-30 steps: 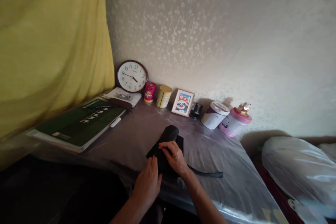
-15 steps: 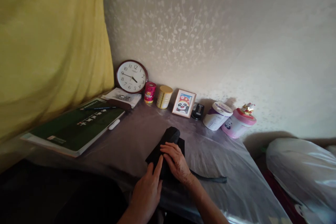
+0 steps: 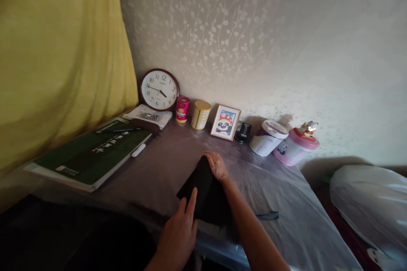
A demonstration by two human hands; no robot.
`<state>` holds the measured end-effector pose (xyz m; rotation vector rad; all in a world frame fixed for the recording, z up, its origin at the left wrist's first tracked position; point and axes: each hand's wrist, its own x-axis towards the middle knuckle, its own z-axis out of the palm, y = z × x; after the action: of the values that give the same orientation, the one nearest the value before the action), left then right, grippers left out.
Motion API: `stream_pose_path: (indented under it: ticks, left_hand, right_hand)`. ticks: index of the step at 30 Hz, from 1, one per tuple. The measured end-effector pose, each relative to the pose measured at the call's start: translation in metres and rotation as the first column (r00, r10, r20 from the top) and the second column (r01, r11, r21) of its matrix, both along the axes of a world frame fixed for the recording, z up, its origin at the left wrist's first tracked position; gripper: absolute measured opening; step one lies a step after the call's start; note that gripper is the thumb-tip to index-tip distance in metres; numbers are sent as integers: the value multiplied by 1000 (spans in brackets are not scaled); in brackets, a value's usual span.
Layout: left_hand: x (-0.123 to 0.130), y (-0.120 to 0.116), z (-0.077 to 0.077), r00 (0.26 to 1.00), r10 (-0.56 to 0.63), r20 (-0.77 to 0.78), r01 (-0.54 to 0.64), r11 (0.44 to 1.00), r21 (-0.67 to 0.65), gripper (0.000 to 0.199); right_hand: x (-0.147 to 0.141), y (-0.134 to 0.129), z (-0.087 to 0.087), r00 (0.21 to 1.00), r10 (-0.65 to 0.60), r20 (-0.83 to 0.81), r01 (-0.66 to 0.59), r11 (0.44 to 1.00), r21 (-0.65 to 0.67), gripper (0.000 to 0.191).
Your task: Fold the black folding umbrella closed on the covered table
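A folded black cloth (image 3: pixel 206 197) lies on the table in front of me. A dark strap (image 3: pixel 267 216) runs out from its right side, partly hidden by my right forearm. My left hand (image 3: pixel 178 229) rests at the near left of the cloth, with its index finger stretched out and pressed on the fabric. At the far edge of the cloth is my right hand (image 3: pixel 216 165), its fingers bent together over the corner and closed on the fabric. The fingertips are partly out of sight there.
At the back stand a wall clock (image 3: pixel 160 89), a pink can (image 3: pixel 182 110), a yellow-lidded can (image 3: pixel 201 115), a panda picture frame (image 3: pixel 225 122), a black stapler-like object (image 3: pixel 242 133) and two tubs (image 3: pixel 269 137). A green book (image 3: pixel 92 152) lies left; a plastic-wrapped bundle (image 3: pixel 369 203) is right.
My right hand has moved away from me, from the middle of the cloth to its far edge. The rolled bulge there no longer shows, and the cloth looks flatter. My left hand has hardly moved.
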<state>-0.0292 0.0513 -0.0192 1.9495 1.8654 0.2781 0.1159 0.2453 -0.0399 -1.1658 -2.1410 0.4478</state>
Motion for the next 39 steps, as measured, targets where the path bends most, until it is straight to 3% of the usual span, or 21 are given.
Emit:
stream_pose_path:
  ticks: [4, 10, 14, 17, 23, 28, 33, 39]
  left_hand:
    - [0, -1, 4, 1000, -6, 2, 6, 1000, -5, 65]
    - [-1, -4, 3, 1000, -13, -14, 14, 998, 67, 63]
    - [-1, -4, 0, 1000, -11, -5, 11, 994, 106, 62]
    - [-3, -4, -2, 1000, -10, 13, 9, 992, 129, 61]
    - [-4, -3, -4, 999, -16, 33, 11, 990, 139, 63]
    - [-4, -4, -5, 999, -5, 38, 0, 990, 144, 62]
    - [-4, -3, -4, 999, -3, 36, -2, 990, 138, 63]
    - [-2, -5, -1, 1000, 0, 13, -1, 989, 146, 63]
  right_hand:
    - [18, -1, 4, 928, -345, -142, 304, 920, -249, 18]
    - [58, -41, 1, 818, -542, -191, 426, 795, -431, 36]
    - [55, -67, 2, 754, -538, -375, 248, 763, -596, 39]
    - [43, -74, 10, 713, -530, -460, 160, 761, -628, 36]
    - [27, -75, 25, 707, -557, -435, 155, 723, -673, 27]
    - [24, -74, 22, 716, -568, -406, 151, 693, -705, 24]
    - [24, -69, 9, 800, -509, -319, 193, 721, -666, 28]
    - [18, -56, -5, 825, -506, -251, 309, 777, -548, 27]
